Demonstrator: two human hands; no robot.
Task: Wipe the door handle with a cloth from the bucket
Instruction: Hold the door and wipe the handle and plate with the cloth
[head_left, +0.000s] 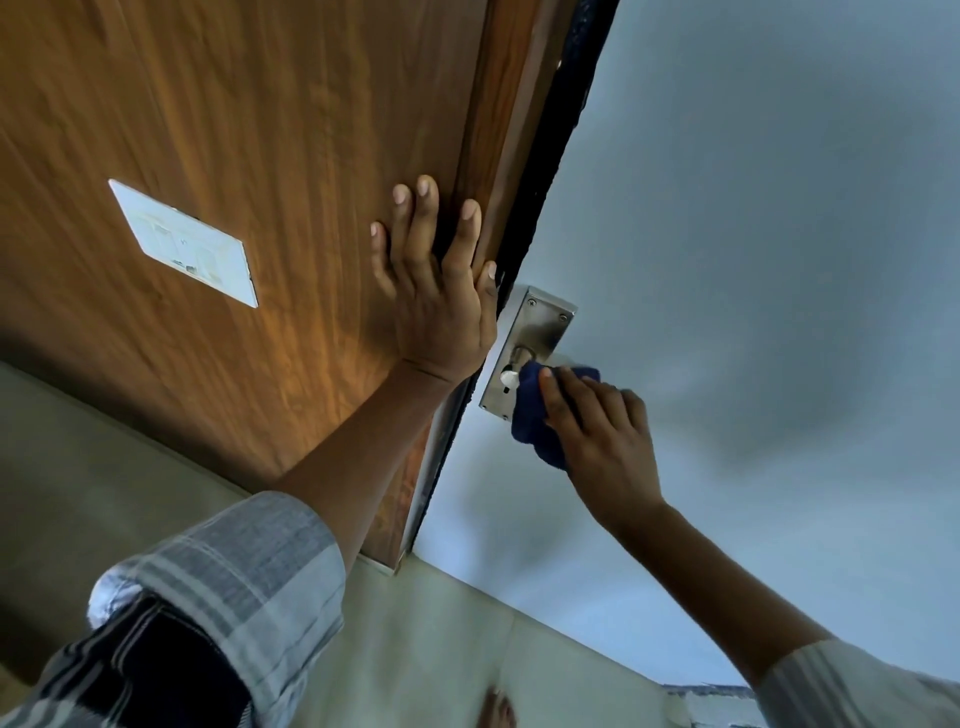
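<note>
A steel door handle plate (540, 332) is screwed to the pale blue-grey door (753, 260), close to its edge. A dark blue cloth (535, 415) is pressed over the lever of the handle, which it mostly hides. My right hand (597, 441) grips that cloth, thumb on top of it. My left hand (441, 291) lies flat with fingers spread on the brown wooden panel (260, 130) beside the door's edge, holding nothing. No bucket is in view.
A white switch plate (182, 244) is mounted on the wooden panel to the left. Pale floor tiles (441, 649) lie below, with a bare foot (498, 709) at the bottom edge. A dark gap (545, 171) runs between panel and door.
</note>
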